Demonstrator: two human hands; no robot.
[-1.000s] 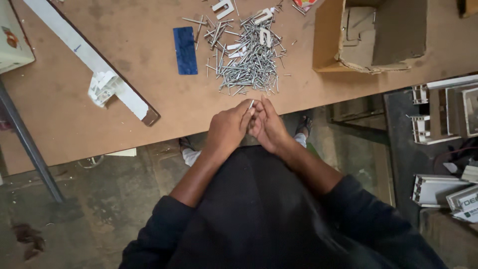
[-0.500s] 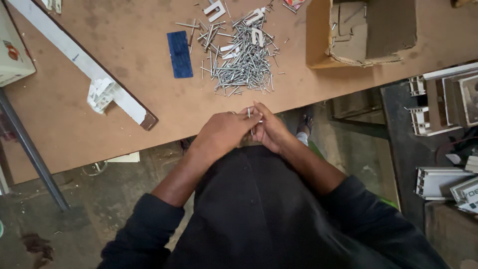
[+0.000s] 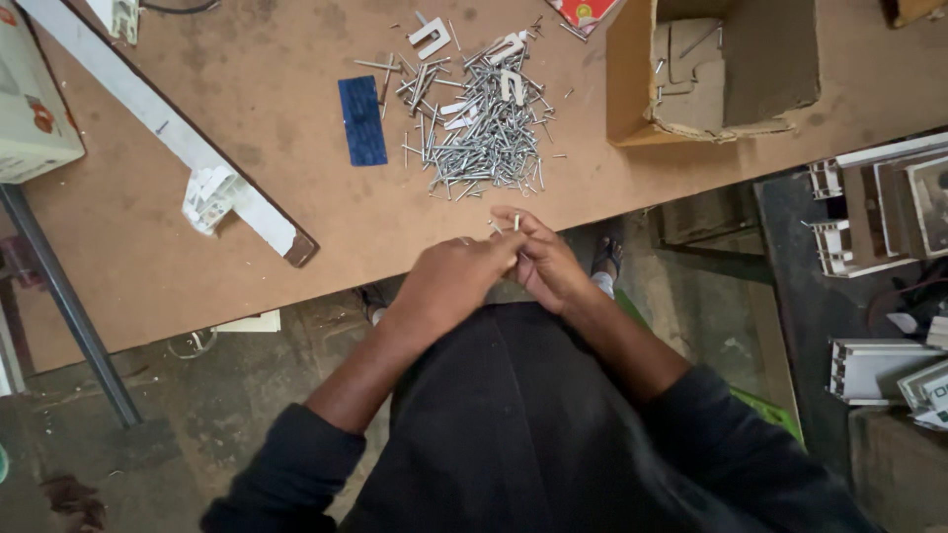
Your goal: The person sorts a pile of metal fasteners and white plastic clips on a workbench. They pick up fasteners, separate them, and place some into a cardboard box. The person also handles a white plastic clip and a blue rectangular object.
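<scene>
My left hand (image 3: 449, 281) and my right hand (image 3: 546, 262) meet at the near edge of a brown wooden table (image 3: 247, 138). Their fingers pinch a few thin metal nails (image 3: 514, 224) whose tips stick up between them. Just beyond the hands lies a loose pile of grey nails (image 3: 484, 123) mixed with small white plastic clips (image 3: 432, 36). A dark blue flat strip (image 3: 362, 119) lies left of the pile.
An open cardboard box (image 3: 716, 69) stands at the far right of the table. A long white profile bar (image 3: 168, 133) lies diagonally at the left, beside a white carton (image 3: 30, 99). White frame profiles (image 3: 879, 212) are stacked on the floor at the right.
Both hands have stayed together at the table edge, working the nails between the fingers. The view has shifted slightly.
</scene>
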